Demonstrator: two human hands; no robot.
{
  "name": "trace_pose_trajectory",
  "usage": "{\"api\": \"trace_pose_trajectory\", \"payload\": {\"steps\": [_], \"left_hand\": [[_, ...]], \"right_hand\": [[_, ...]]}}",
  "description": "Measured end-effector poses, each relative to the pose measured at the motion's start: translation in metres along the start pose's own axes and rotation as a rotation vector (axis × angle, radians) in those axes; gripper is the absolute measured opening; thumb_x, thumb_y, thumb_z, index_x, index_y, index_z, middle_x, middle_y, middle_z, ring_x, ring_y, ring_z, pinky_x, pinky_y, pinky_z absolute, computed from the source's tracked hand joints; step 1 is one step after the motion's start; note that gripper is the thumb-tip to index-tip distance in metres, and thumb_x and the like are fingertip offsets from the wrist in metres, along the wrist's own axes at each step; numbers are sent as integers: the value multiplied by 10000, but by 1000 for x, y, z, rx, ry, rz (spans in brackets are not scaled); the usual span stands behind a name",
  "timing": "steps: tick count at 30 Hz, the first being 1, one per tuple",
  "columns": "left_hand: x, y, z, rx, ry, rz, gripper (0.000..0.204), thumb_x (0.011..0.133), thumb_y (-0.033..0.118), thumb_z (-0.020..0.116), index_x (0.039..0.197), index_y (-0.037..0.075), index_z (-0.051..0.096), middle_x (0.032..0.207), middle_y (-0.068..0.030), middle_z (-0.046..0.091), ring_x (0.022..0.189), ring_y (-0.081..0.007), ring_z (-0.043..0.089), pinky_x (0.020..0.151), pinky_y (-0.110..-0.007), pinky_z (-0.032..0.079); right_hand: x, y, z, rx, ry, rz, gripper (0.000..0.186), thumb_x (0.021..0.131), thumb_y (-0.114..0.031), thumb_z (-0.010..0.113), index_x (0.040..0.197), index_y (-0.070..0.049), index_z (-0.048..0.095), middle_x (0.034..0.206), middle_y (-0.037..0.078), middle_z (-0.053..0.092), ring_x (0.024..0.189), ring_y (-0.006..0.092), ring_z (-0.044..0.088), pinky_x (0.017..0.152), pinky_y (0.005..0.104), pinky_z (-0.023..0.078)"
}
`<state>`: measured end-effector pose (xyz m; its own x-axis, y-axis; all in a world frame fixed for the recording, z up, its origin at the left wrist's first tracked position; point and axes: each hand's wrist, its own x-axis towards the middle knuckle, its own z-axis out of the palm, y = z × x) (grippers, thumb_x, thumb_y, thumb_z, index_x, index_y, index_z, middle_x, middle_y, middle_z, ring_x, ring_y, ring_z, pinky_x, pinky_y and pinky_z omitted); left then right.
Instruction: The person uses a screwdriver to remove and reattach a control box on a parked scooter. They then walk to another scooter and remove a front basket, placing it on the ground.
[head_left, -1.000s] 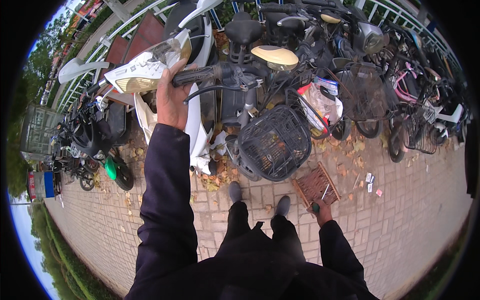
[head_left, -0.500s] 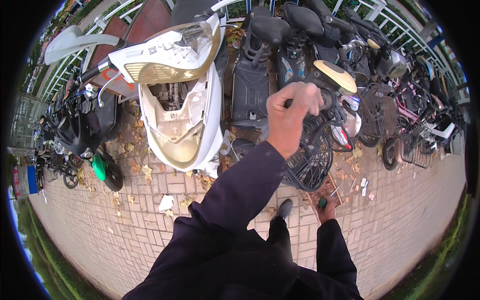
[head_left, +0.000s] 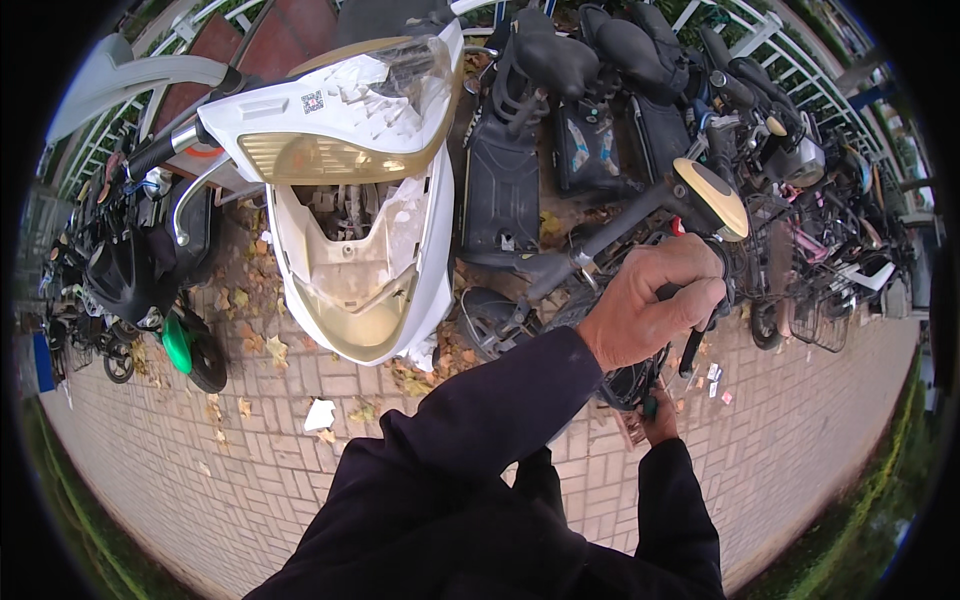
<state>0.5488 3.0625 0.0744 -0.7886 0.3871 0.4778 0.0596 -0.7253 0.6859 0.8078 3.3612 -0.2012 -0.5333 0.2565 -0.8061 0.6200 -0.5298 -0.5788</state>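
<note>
My left hand [head_left: 655, 305] is closed round a black handlebar grip [head_left: 665, 291] of an electric bike, its arm reaching across my body to the right. Just above it is the bike's cream-and-black headlamp housing [head_left: 712, 200]. Lower down, my right hand [head_left: 662, 425] is closed on a small green-handled tool [head_left: 650, 407], whose kind I cannot make out. The bike's black wire basket [head_left: 630, 385] sits between the hands, partly hidden behind my left hand and sleeve.
A white scooter [head_left: 350, 220] with a broken front panel stands left of my hands. Black bikes [head_left: 505, 180] line the white railing [head_left: 780, 50]. Left lies a bike with a green mudguard [head_left: 176, 342]. Dry leaves and a white scrap [head_left: 320, 414] lie on the brick paving [head_left: 270, 480].
My left hand has moved right and nearer to me with the handlebar, and the headlamp housing has swung right with it. My right hand stays low with the green-handled tool.
</note>
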Motion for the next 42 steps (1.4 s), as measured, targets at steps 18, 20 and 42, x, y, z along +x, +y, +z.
{"api": "trace_pose_trajectory", "payload": {"steps": [18, 20, 42], "left_hand": [[9, -11, 19, 45, 109, 82, 549, 1016, 314, 289, 487, 167, 309, 549, -32, 441, 734, -223, 473, 926, -416, 399], [3, -10, 30, 88, 131, 110, 557, 1016, 307, 298, 475, 173, 301, 530, -32, 430, 735, -221, 472, 926, -412, 401], [-17, -43, 67, 305, 42, 291, 300, 871, 19, 568, 590, 53, 467, 639, -80, 507, 678, -243, 511, 737, -386, 394]], "right_hand": [[19, -14, -7, -174, 4, 200, 226, 899, -252, 677, 1033, -100, 576, 851, 34, 569, 673, 200, 624, 679, 371, 573], [24, -6, -17, -163, -11, 197, 249, 902, -275, 703, 1028, -94, 587, 866, 46, 573, 713, 227, 652, 719, 413, 606], [62, -28, -38, -395, 124, 142, 270, 905, -297, 654, 1072, -86, 664, 886, 26, 639, 699, 160, 640, 649, 292, 540]]}}
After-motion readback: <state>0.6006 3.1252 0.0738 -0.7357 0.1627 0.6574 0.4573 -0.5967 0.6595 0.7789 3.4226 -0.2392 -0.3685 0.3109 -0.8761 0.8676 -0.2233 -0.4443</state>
